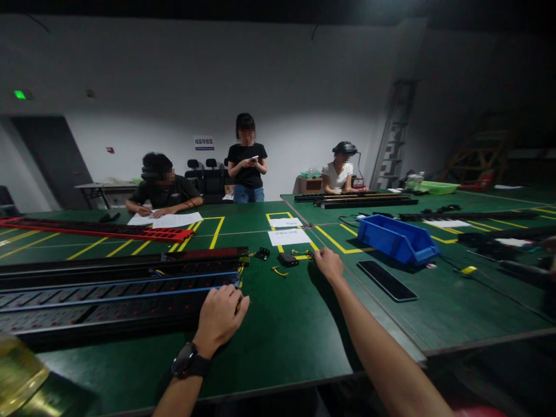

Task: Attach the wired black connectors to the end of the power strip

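Both arms are stretched out over the green table (278,341). Left hand (220,315), with a black watch (187,362) on the wrist, sits curled at the end of the long black power strip (117,289), pinching something small and yellowish I can't make out. Right hand (329,264) reaches further, fingers closed around small yellow wires (303,253) beside a little black block (288,259). Blue bin (396,238) and dark flat panel (386,280) sit off right.
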Demonstrator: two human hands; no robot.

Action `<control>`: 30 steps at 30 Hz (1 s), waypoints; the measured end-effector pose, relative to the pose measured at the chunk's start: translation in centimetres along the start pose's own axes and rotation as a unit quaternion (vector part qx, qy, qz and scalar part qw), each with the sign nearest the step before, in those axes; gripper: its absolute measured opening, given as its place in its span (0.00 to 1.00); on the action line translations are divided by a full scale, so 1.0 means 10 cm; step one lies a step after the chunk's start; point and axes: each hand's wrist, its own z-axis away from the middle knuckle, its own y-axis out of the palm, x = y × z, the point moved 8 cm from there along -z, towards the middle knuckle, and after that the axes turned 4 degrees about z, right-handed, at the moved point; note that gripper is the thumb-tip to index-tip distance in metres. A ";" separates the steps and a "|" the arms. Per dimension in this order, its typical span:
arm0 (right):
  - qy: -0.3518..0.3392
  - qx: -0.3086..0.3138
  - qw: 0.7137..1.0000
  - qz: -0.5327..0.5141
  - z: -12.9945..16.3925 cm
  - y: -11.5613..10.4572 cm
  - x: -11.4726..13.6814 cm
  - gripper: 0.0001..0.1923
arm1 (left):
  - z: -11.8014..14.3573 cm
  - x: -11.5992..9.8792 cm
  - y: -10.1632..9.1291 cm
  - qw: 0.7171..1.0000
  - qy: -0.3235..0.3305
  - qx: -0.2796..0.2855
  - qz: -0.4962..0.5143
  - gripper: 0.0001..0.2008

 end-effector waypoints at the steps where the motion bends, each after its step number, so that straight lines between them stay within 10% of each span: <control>1: -0.045 -0.005 0.999 -0.021 0.02 0.01 0.11 0.20 | 0.00 0.00 0.00 1.000 0.000 0.000 0.002 0.22; 5: -0.241 0.006 0.967 -0.079 0.19 0.15 0.58 0.15 | 0.00 0.00 -0.02 1.000 -0.002 -0.007 0.012 0.22; 9: -0.295 0.028 0.952 -0.078 0.30 0.29 0.74 0.10 | 0.00 0.01 -0.02 1.000 -0.005 -0.003 0.013 0.23; 18: -0.214 0.095 0.941 -0.245 0.20 0.23 0.76 0.11 | 0.00 0.01 -0.01 1.000 -0.004 0.001 0.016 0.23; 30: -0.021 0.311 0.774 -0.551 0.30 0.35 0.68 0.14 | 0.00 0.00 0.00 1.000 0.000 0.003 0.008 0.23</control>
